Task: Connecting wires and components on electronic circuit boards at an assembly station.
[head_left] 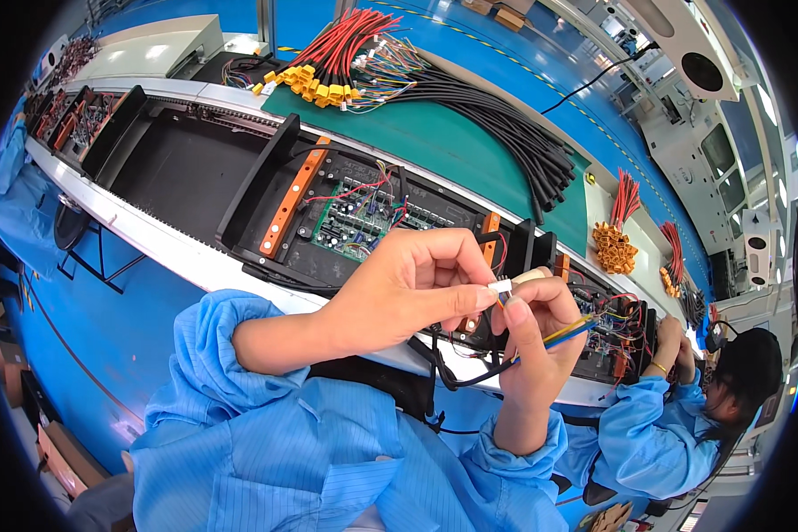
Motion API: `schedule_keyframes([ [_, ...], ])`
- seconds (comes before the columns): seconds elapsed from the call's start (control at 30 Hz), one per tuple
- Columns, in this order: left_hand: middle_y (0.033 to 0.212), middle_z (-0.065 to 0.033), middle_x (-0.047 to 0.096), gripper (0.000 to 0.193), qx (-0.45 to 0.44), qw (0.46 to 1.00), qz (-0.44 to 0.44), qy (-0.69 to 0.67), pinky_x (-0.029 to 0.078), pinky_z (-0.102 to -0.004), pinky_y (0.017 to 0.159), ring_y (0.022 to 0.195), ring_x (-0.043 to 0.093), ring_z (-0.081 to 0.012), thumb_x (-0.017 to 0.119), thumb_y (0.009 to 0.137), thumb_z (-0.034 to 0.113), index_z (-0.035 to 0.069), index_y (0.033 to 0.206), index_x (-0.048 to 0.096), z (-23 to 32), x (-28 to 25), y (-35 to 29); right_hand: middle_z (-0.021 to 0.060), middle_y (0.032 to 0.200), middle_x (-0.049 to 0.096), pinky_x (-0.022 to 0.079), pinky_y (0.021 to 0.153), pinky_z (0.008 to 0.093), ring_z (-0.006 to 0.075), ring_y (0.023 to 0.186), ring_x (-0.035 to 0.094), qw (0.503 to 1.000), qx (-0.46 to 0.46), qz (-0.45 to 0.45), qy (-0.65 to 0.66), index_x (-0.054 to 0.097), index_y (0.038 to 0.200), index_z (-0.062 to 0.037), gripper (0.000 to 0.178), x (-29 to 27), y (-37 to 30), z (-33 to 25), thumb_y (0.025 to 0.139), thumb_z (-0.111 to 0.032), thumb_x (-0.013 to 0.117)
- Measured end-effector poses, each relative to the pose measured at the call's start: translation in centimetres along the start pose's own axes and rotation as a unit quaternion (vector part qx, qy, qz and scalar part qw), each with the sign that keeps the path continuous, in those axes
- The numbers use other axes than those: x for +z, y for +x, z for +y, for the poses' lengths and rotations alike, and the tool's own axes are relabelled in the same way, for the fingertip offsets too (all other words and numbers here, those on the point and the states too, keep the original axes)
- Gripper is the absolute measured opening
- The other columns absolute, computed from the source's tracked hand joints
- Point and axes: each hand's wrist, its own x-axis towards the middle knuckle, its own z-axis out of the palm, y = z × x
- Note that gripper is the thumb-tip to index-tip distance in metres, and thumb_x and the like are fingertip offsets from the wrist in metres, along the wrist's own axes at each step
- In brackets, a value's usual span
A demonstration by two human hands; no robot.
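In front of my chest, above the near edge of the line, both hands meet. My left hand [412, 282] is closed, its thumb and forefinger pinching a small white plug connector [501, 286]. Closed beside it, my right hand [541, 332] grips thin wires at the connector. Loose yellow and blue wire ends [569, 332] stick out past its fingers to the right. A black cable [452, 381] loops below the hands. Behind my left hand, a green circuit board [350, 222] with red wires lies in a black tray; my fingers cover part of it.
Orange bars [294, 199] flank the board. Past the line, a green mat [443, 120] bears black cables [496, 115] with red wires and yellow connectors [319, 87]. More yellow connectors [614, 246] lie farther right. A co-worker in a blue smock [656, 434] works close by on the right.
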Motion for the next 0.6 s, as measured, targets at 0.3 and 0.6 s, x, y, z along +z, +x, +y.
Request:
schedule_keyframes([
  [0.3, 0.069, -0.0072, 0.056, 0.008, -0.051, 0.998, -0.022, -0.038, 0.040, -0.0178, 0.051, 0.056, 0.050, -0.0092, 0.062, 0.078, 0.002, 0.000, 0.083, 0.056, 0.3, -0.6, 0.1, 0.0062, 0.077, 0.051, 0.036, 0.061, 0.0190, 0.0120, 0.066, 0.045, 0.991, 0.041, -0.082, -0.097, 0.055, 0.081, 0.0016, 0.009, -1.1, 0.8, -1.4, 0.074, 0.006, 0.057],
  [0.6, 0.068, -0.0055, 0.056, 0.008, 0.029, 1.000, 0.000, 0.010, 0.039, -0.0169, 0.050, 0.055, 0.049, -0.0084, 0.063, 0.077, 0.002, 0.000, 0.082, 0.057, -0.6, -0.5, 0.2, 0.0058, 0.078, 0.050, 0.036, 0.063, 0.0191, 0.0120, 0.068, 0.044, 0.988, 0.073, -0.089, -0.106, 0.053, 0.081, 0.0009, 0.010, -0.8, 0.7, -1.0, 0.074, 0.007, 0.055],
])
